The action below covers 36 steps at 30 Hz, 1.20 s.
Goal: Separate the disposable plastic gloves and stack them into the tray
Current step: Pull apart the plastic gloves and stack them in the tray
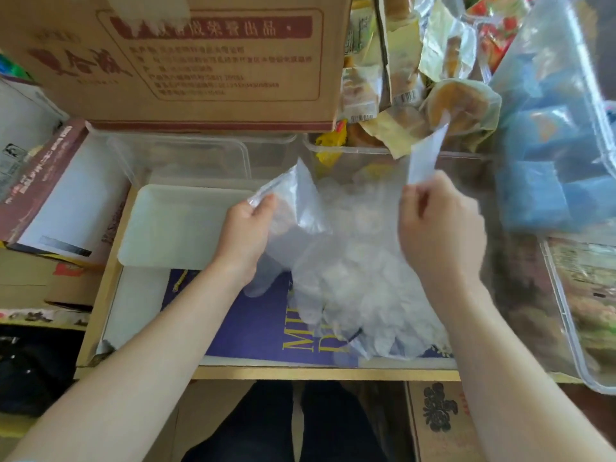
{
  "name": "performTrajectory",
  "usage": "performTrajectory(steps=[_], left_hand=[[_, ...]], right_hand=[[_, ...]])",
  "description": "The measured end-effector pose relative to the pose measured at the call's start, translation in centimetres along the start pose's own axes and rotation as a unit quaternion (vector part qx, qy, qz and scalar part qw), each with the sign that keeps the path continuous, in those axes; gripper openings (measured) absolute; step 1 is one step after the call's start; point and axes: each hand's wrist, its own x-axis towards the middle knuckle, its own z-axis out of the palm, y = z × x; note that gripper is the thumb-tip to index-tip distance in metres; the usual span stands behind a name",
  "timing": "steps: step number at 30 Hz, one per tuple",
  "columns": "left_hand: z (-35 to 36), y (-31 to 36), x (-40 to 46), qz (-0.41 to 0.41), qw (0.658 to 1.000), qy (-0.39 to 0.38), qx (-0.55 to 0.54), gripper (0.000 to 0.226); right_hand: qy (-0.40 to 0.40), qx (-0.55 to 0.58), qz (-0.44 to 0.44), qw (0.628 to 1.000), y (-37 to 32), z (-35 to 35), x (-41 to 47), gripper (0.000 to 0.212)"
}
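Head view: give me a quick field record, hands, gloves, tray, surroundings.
left hand: fingers pinch a clear plastic glove, raised above the pile
right hand: fingers pinch another glove edge, lifted upward
glove pile: loose heap of clear gloves lying on the purple sheet
tray: white, left of the pile, no glove seen inside
behind: cardboard box; clear tub; snack packets
progress: separating under way, nothing stacked yet

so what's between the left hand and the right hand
In the head view, clear plastic gloves lie heaped between the left hand and the right hand. Each hand pinches a piece of that plastic; no bare gap shows.
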Motion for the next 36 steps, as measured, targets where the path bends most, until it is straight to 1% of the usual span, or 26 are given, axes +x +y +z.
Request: performTrajectory(steps=[1, 3, 4, 6, 10, 11, 12, 13, 14, 15, 17, 18, 19, 20, 21, 22, 23, 24, 26, 28, 30, 32, 33, 36], left_hand=[[0.4, 0.1, -0.5, 0.001, 1.0, -0.026, -0.003, 0.027], [0.9, -0.3, -1.3, -0.001, 0.996, -0.088, -0.023, 0.023], [1.0, -0.5, -1.5, 0.0, 0.993, -0.115, -0.032, 0.022], [0.7, -0.9, -1.7, -0.002, 0.986, -0.157, -0.052, 0.022], [-0.9, -1.4, -1.6, -0.044, 0.969, -0.224, -0.096, 0.032], [-1.2, -1.3, -1.6, -0.042, 0.963, -0.249, -0.097, 0.035], [-1.5, -1.4, -1.4, -0.029, 0.959, -0.271, -0.08, 0.036], [-1.7, -1.3, -1.3, -0.016, 0.955, -0.288, -0.068, 0.032], [-1.8, -1.5, -1.0, 0.003, 0.957, -0.285, -0.051, 0.023], [-1.9, -1.3, -0.8, 0.011, 0.961, -0.273, -0.041, 0.012], [-2.1, -1.1, -0.1, 0.018, 0.969, -0.246, -0.019, 0.016], [-2.3, -0.9, 0.2, 0.014, 0.969, -0.246, -0.016, 0.018], [-2.5, -0.5, 0.5, 0.003, 0.966, -0.259, -0.018, 0.02], [-2.7, -0.3, 1.0, -0.003, 0.96, -0.28, -0.022, 0.022], [-2.9, 0.1, 1.3, -0.01, 0.951, -0.307, -0.029, 0.025], [-3.0, 0.4, 1.6, -0.008, 0.943, -0.33, -0.033, 0.028], [-3.1, 0.8, 1.8, -0.009, 0.936, -0.351, -0.036, 0.03], [-3.1, 1.0, 2.0, -0.007, 0.932, -0.362, -0.035, 0.03], [-3.1, 1.3, 2.4, -0.007, 0.929, -0.37, -0.012, 0.024], [-3.2, 1.5, 2.9, -0.002, 0.923, -0.383, 0.04, 0.02], [-3.4, 1.7, 3.5, -0.001, 0.911, -0.402, 0.087, 0.019], [-3.5, 2.2, 3.9, -0.005, 0.9, -0.423, 0.108, 0.019], [-3.5, 2.5, 4.1, -0.007, 0.894, -0.432, 0.115, 0.018], [-3.6, 3.1, 4.6, -0.004, 0.887, -0.443, 0.132, 0.017]], right_hand=[[-0.067, 0.003, -0.011, 0.998, -1.2, 1.6, -1.1, 0.023], [-0.188, 0.041, -0.037, 0.981, -2.8, 5.5, -2.8, 0.028], [-0.23, 0.063, -0.056, 0.969, -3.3, 7.2, -3.4, 0.029], [-0.267, 0.09, -0.076, 0.957, -3.7, 9.3, -4.2, 0.028], [-0.282, 0.176, -0.075, 0.94, -4.0, 9.9, -5.1, 0.03], [-0.298, 0.195, -0.081, 0.931, -4.1, 9.6, -5.0, 0.027], [-0.316, 0.201, -0.086, 0.923, -3.9, 9.6, -4.9, 0.019], [-0.323, 0.195, -0.095, 0.921, -3.6, 9.7, -4.9, 0.014], [-0.308, 0.188, -0.105, 0.927, -3.1, 9.6, -4.8, 0.017], [-0.264, 0.186, -0.114, 0.939, -2.5, 9.6, -4.7, 0.021], [-0.134, 0.216, -0.105, 0.961, -0.7, 9.4, -4.1, 0.017], [-0.087, 0.238, -0.081, 0.964, 0.3, 9.1, -3.7, 0.02], [-0.082, 0.263, -0.043, 0.96, 1.3, 8.9, -3.1, 0.031], [-0.118, 0.288, -0.001, 0.95, 2.1, 8.6, -2.4, 0.042], [-0.17, 0.314, 0.029, 0.934, 2.6, 8.6, -1.9, 0.044], [-0.214, 0.35, 0.037, 0.911, 2.8, 8.6, -1.4, 0.035], [-0.243, 0.377, 0.026, 0.894, 2.7, 8.5, -1.0, 0.021], [-0.252, 0.387, 0.016, 0.887, 2.4, 8.4, -0.6, 0.015], [-0.252, 0.387, -0.006, 0.887, 2.2, 8.1, 0.2, 0.022], [-0.248, 0.365, -0.025, 0.897, 2.2, 7.7, 1.3, 0.02], [-0.259, 0.383, -0.02, 0.886, 2.0, 7.7, 2.4, 0.014], [-0.279, 0.408, -0.019, 0.869, 1.3, 8.1, 2.9, 0.028], [-0.286, 0.418, -0.022, 0.862, 1.0, 8.5, 3.0, 0.028], [-0.314, 0.434, -0.013, 0.844, 0.2, 9.6, 2.9, 0.01]])
